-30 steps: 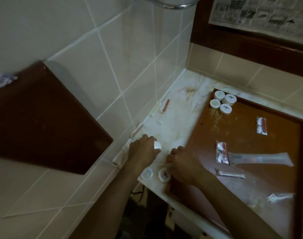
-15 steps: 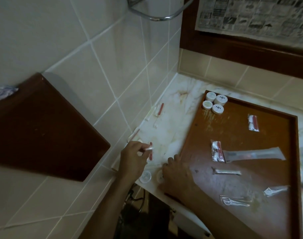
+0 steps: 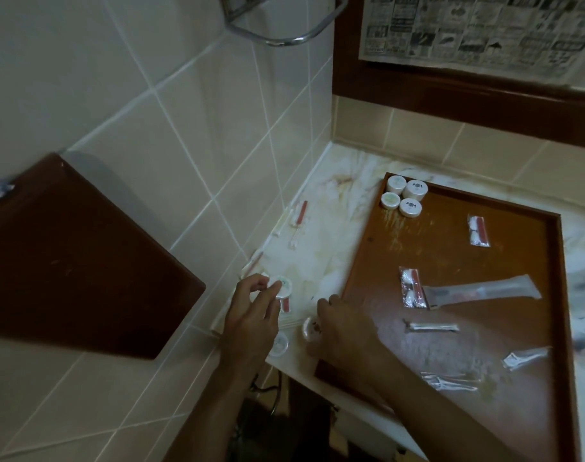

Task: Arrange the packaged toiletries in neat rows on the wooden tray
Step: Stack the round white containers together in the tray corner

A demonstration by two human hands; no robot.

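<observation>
The wooden tray (image 3: 451, 255) lies on the marble counter at the right. Several white round jars (image 3: 403, 195) stand grouped in its far left corner, and clear packets (image 3: 411, 287) with a long wrapped tube (image 3: 481, 291) lie scattered over it. My left hand (image 3: 251, 315) pinches a white round jar (image 3: 282, 287) lifted above the counter's left end. My right hand (image 3: 344, 328) grips another white jar (image 3: 309, 329) at the tray's near left corner. A third jar (image 3: 278, 344) rests on the counter by my left wrist.
Small wrapped sticks (image 3: 297, 221) lie along the tiled wall on the counter (image 3: 334, 228). A dark wooden panel (image 3: 78, 258) juts out at the left. A metal rail (image 3: 284, 35) hangs on the wall above; a newspaper-covered frame (image 3: 484, 31) is behind the tray.
My left hand has lifted a white jar off the counter and turned it face up. My right hand has curled round the jar at the tray's corner. The camera tilted up slightly.
</observation>
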